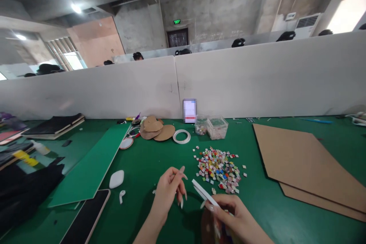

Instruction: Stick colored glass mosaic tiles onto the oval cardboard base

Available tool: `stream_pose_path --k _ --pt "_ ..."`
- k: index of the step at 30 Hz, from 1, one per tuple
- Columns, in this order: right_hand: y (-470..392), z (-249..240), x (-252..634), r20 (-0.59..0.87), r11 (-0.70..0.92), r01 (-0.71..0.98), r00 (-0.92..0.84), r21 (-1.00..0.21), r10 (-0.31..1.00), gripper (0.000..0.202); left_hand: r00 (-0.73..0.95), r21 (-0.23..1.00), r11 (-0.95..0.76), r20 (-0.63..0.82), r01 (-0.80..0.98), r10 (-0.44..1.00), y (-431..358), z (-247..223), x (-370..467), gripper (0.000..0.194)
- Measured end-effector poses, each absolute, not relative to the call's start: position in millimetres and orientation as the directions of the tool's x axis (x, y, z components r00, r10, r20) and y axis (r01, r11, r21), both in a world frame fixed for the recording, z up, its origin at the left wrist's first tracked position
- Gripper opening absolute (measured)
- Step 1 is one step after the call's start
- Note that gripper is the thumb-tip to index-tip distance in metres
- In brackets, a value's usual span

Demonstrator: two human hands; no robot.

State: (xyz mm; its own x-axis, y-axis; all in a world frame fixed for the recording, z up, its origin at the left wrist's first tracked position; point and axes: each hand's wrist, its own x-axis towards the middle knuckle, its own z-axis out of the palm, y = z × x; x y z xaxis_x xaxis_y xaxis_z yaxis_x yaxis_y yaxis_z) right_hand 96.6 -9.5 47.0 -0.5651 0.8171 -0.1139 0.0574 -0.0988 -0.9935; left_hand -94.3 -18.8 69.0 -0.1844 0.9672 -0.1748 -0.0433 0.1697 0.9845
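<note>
My right hand (228, 211) pinches a thin white strip (204, 192), which points up and to the left; a second edge shows just below it. Under and behind that hand is a brown object with colourful patches (210, 223), partly hidden by the fingers. Left of the strip, my left hand (171, 187) hovers over the green table with its fingers curled and the thumb near the index fingertip; whether anything small is between them is too small to tell. Beyond both hands lies a pile of small multicoloured square tiles (219, 167).
Brown boards (309, 164) lie at the right. Behind the tiles stand clear containers (217, 127) and a lit phone (190, 111). Left are a white ring (181, 136), brown discs (165, 132), a green board (94, 164), a white case (116, 179), an earbud (122, 196) and a dark phone (87, 217).
</note>
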Motion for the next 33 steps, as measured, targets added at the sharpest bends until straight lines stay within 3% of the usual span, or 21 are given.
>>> stream_pose_path --k 5,10,33 --pt "-12.1 46.2 96.2 -0.153 -0.166 0.034 -0.598 -0.986 0.787 0.038 -0.071 0.959 0.238 -0.251 -0.156 0.965 -18.2 65.4 -93.3 0.033" --pt "-11.6 50.1 98.1 -0.158 -0.13 0.092 -0.656 -0.987 0.738 0.043 0.087 0.928 0.303 -0.291 -0.218 0.953 -21.4 70.8 -91.9 0.041" --pt "-9.5 40.2 93.9 -0.111 -0.143 0.002 -0.643 -0.99 0.758 0.035 0.155 0.944 0.276 -0.25 -0.182 0.956 -26.2 80.3 -88.3 0.026"
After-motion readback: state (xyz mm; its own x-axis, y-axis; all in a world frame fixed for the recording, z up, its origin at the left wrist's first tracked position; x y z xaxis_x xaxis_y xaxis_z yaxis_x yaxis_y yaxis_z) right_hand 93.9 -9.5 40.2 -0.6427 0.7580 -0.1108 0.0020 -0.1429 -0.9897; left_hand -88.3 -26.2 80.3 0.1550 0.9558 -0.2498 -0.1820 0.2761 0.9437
